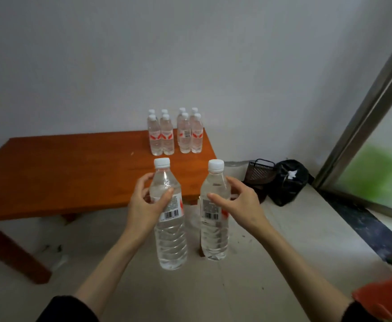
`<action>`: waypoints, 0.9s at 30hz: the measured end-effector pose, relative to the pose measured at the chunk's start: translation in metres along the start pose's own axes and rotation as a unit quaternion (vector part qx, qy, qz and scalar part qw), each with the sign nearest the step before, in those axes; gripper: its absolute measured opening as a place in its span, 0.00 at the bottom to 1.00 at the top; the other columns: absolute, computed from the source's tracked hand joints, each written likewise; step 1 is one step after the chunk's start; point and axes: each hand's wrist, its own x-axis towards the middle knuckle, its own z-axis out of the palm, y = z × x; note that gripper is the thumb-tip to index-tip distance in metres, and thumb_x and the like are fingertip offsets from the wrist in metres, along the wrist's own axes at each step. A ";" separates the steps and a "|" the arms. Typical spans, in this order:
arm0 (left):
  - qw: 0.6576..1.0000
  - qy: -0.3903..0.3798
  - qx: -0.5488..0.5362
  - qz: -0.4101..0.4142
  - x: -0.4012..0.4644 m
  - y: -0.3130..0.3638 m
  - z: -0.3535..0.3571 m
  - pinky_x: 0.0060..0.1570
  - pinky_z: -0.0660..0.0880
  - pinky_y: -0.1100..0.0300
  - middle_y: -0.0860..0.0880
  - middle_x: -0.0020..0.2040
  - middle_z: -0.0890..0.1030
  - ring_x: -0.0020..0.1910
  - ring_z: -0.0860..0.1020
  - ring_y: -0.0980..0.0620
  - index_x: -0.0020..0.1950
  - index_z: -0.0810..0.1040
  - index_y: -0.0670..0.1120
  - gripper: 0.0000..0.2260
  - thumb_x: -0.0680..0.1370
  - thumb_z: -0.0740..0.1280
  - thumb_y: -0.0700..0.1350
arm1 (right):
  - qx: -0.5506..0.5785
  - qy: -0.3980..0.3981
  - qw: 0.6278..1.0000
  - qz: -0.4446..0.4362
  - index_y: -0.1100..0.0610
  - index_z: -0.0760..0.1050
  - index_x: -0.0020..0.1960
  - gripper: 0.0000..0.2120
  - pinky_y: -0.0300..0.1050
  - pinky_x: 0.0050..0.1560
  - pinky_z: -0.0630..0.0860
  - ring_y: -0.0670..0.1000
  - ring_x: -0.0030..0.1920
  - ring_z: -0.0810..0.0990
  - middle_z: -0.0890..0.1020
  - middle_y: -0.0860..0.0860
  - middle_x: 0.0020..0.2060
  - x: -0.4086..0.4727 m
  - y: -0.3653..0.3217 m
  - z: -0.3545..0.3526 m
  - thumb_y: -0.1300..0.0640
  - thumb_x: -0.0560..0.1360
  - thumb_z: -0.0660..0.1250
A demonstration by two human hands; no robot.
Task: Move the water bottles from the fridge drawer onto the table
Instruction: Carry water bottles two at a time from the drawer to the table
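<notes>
My left hand (147, 204) grips a clear water bottle (170, 238) with a white cap, held upright in the air in front of the table's near edge. My right hand (239, 203) grips a second, similar water bottle (214, 235) beside it. Both bottles hang over the floor, short of the orange-brown wooden table (62, 175). Several more water bottles (175, 133) with red-and-white labels stand in two tight groups at the table's far right corner, against the wall. The fridge drawer is out of view.
A dark plastic basket (259, 174) and a black bag (286, 182) lie on the floor right of the table. A sliding glass door frame (362, 112) runs along the right. An orange object (385, 296) sits at the bottom right corner.
</notes>
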 end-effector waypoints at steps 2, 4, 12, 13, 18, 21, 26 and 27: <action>1.000 0.010 0.009 -0.012 0.031 -0.010 -0.004 0.42 0.79 0.57 0.47 0.57 0.78 0.49 0.80 0.52 0.65 0.65 0.55 0.24 0.72 0.70 0.46 | -0.019 -0.011 1.000 -0.009 0.51 0.71 0.65 0.29 0.30 0.44 0.73 0.41 0.50 0.77 0.78 0.43 0.52 0.035 0.005 0.014 0.48 0.67 0.74; 0.999 0.017 0.020 -0.021 0.063 -0.020 -0.004 0.44 0.79 0.54 0.46 0.58 0.78 0.50 0.80 0.52 0.67 0.64 0.53 0.26 0.72 0.70 0.46 | -0.041 -0.021 0.999 -0.018 0.52 0.70 0.66 0.30 0.31 0.47 0.72 0.42 0.51 0.76 0.77 0.45 0.55 0.072 0.013 0.025 0.48 0.67 0.74; 0.992 0.020 0.120 -0.041 0.196 -0.048 0.000 0.50 0.73 0.60 0.49 0.66 0.74 0.57 0.74 0.56 0.71 0.64 0.48 0.30 0.72 0.71 0.45 | -0.088 -0.086 0.992 -0.038 0.51 0.68 0.66 0.33 0.41 0.57 0.72 0.46 0.60 0.74 0.76 0.47 0.61 0.222 0.031 0.064 0.46 0.65 0.75; 0.990 0.020 0.131 -0.044 0.211 -0.052 0.000 0.51 0.73 0.60 0.48 0.66 0.74 0.59 0.74 0.54 0.70 0.64 0.48 0.29 0.71 0.71 0.45 | -0.091 -0.090 0.991 -0.036 0.51 0.67 0.66 0.33 0.41 0.57 0.72 0.46 0.59 0.74 0.76 0.48 0.61 0.238 0.034 0.069 0.46 0.65 0.75; 0.982 0.003 0.179 -0.063 0.281 -0.067 -0.001 0.52 0.72 0.60 0.48 0.65 0.74 0.60 0.74 0.53 0.68 0.66 0.48 0.27 0.71 0.72 0.43 | -0.093 -0.122 0.988 -0.020 0.51 0.67 0.65 0.32 0.41 0.56 0.73 0.45 0.57 0.75 0.76 0.49 0.60 0.306 0.046 0.095 0.49 0.65 0.75; 0.981 -0.020 0.181 -0.070 0.320 -0.077 -0.003 0.51 0.72 0.63 0.49 0.64 0.74 0.55 0.72 0.58 0.67 0.67 0.48 0.26 0.71 0.71 0.42 | -0.096 -0.146 0.984 -0.022 0.52 0.67 0.65 0.32 0.40 0.55 0.73 0.44 0.55 0.74 0.76 0.49 0.60 0.343 0.055 0.111 0.50 0.65 0.75; 0.977 -0.059 0.190 -0.070 0.382 -0.102 -0.007 0.49 0.70 0.67 0.50 0.65 0.74 0.54 0.70 0.61 0.68 0.66 0.48 0.28 0.71 0.72 0.43 | -0.101 -0.175 0.979 -0.011 0.51 0.65 0.68 0.35 0.42 0.57 0.74 0.46 0.61 0.74 0.75 0.47 0.62 0.400 0.071 0.140 0.48 0.65 0.74; 0.976 -0.071 0.194 -0.069 0.394 -0.107 -0.007 0.51 0.70 0.65 0.50 0.65 0.74 0.55 0.70 0.61 0.69 0.66 0.48 0.29 0.70 0.72 0.44 | -0.097 -0.177 0.979 -0.003 0.50 0.65 0.67 0.34 0.41 0.57 0.73 0.46 0.61 0.74 0.75 0.47 0.62 0.410 0.074 0.145 0.48 0.65 0.74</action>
